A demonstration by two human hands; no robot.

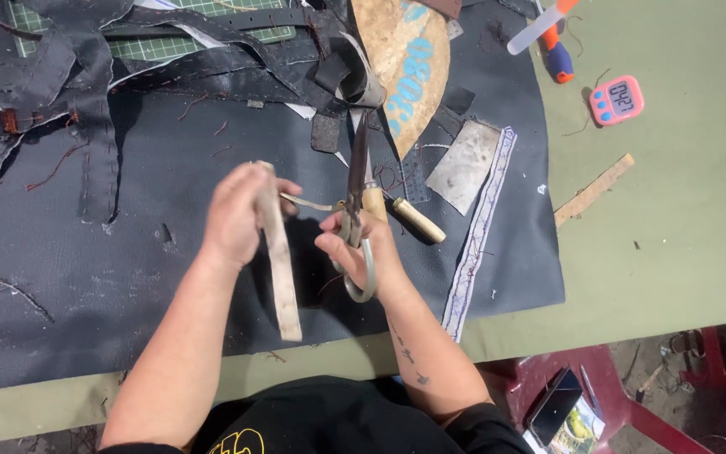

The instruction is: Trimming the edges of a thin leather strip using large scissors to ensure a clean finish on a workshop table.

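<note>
My left hand [235, 214] grips a pale, worn strip of material [281, 269] that hangs down from the fist toward the table's near edge. A thin sliver [306, 203] peels off the strip toward the blades. My right hand [361, 245] holds a pair of large metal scissors [356, 181], fingers through the loop handles, blades pointing away from me. Both hands hover over a big dark sheet [128, 252] spread on the green table [674, 252].
Dark straps and scraps [86, 67] pile at the back left over a green cutting mat [212, 38]. A tan curved piece [405, 59], a grey patch [464, 164], a wooden-handled tool [418, 220], a pink timer [617, 100], a wooden stick [594, 189] lie right. A red stool [581, 395] holds a phone.
</note>
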